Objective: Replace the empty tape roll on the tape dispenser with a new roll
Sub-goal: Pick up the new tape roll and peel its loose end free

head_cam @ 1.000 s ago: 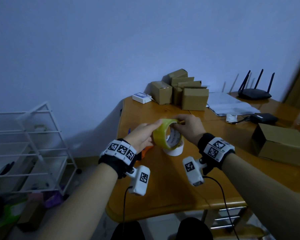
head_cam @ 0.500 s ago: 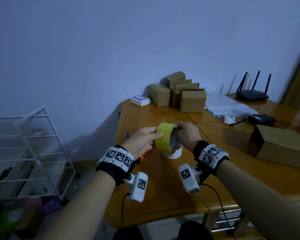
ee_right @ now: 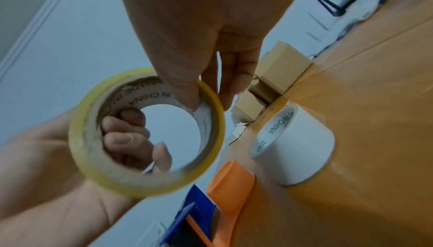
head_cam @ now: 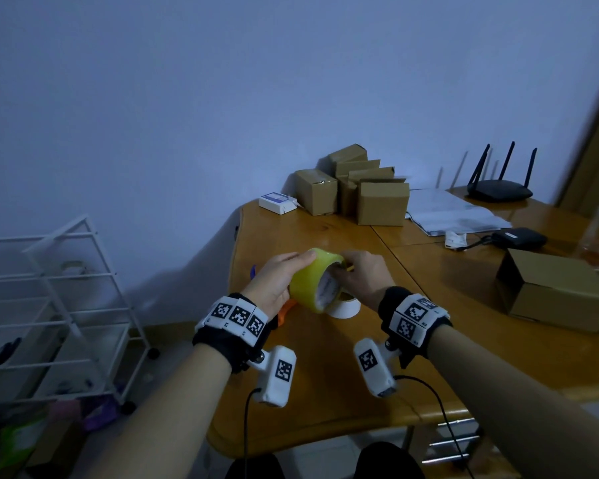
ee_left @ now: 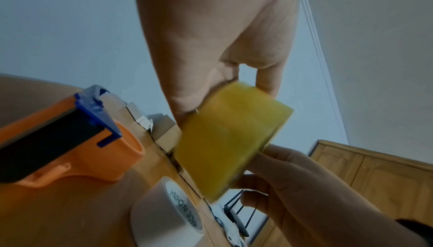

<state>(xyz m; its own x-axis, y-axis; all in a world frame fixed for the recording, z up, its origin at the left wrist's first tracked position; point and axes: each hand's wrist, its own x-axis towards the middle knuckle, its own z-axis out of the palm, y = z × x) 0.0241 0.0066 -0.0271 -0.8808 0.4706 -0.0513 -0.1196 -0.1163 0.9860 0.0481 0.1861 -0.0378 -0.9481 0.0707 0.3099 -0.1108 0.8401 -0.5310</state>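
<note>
now tilted more than half a second ago: yellow tape roll (head_cam: pixel 317 283) turned, open core facing lower right in the head view. probably searching for the loose end of the tape, so loading not yet begun. held in the air at frame centre, above the wooden table (head_cam: pixel 325 392). left hand (head_cam: pixel 275 281) wrapped around the roll from the left, fingertips (ee_right: pixel 126 138) curled into the core. right hand (head_cam: pixel 362 276) pinching the upper rim, thumb (ee_right: pixel 185 91) inside, other fingers outside. orange dispenser (ee_left: pixel 70 145) lying on the table at lower left of the left wrist view, its hub without any roll. white empty roll (ee_right: pixel 293 147) standing just beside it.
</note>
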